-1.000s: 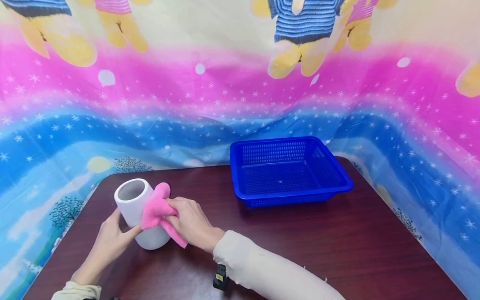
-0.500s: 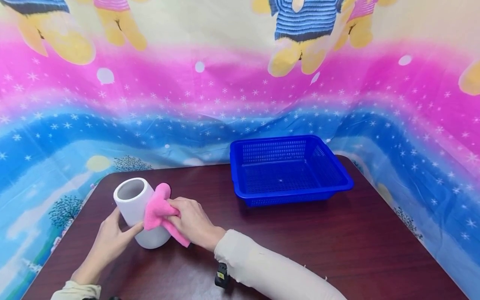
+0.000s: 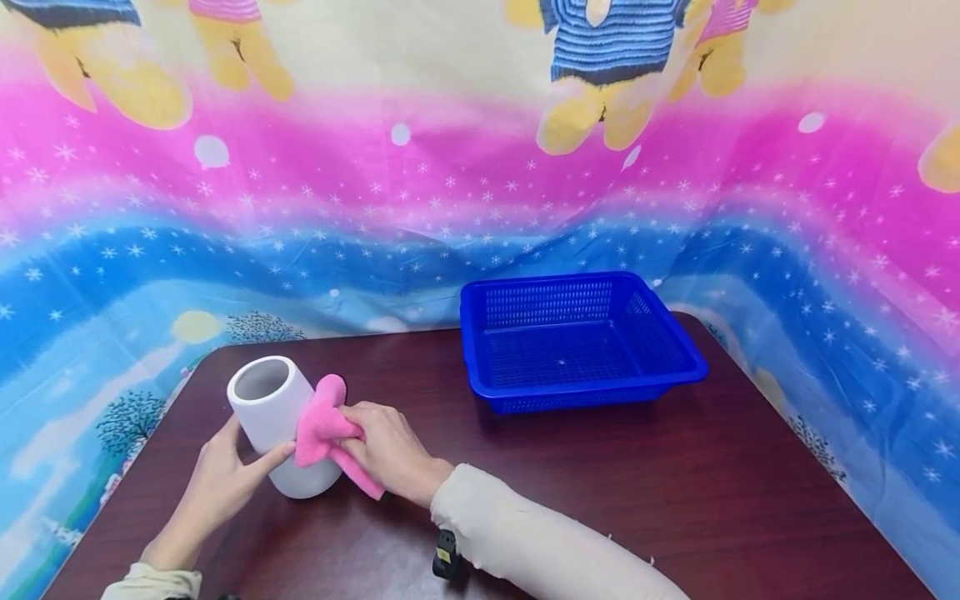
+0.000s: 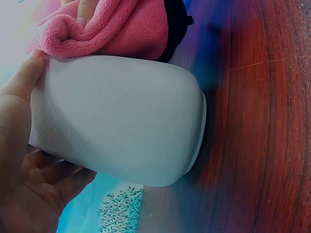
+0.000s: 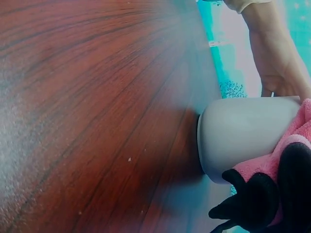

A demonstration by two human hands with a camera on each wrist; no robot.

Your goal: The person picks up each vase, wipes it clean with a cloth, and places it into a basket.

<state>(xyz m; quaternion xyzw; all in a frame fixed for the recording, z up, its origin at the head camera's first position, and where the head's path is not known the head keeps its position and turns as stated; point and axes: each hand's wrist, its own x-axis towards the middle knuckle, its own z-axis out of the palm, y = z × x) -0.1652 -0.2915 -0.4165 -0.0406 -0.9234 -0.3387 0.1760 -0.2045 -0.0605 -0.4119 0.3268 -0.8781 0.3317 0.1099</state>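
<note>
A white ceramic vase [image 3: 270, 417] with a round open mouth stands on the left part of the table. My left hand [image 3: 225, 479] grips its near left side, thumb across the front and the other fingers partly hidden behind. In the left wrist view the vase [image 4: 121, 116] shows a smooth side and a narrower foot ring. A pink towel cloth [image 3: 322, 425] is bunched in my right hand [image 3: 390, 446], which pinches it against the vase's right side. Black edging [image 4: 176, 29] runs along the cloth. From the right wrist, the cloth [image 5: 257, 165] overlaps the vase's side.
Toward the back right of the dark red wooden table [image 3: 600, 483] sits a blue plastic basket [image 3: 585, 392] with perforated walls. A printed cloth backdrop [image 3: 450, 192] hangs behind and around the table. A small black device [image 3: 446, 557] is strapped under the right sleeve.
My right hand and the pink cloth have shifted slightly right and down along the vase, uncovering more of its side. The left hand and vase stay nearly where they were.
</note>
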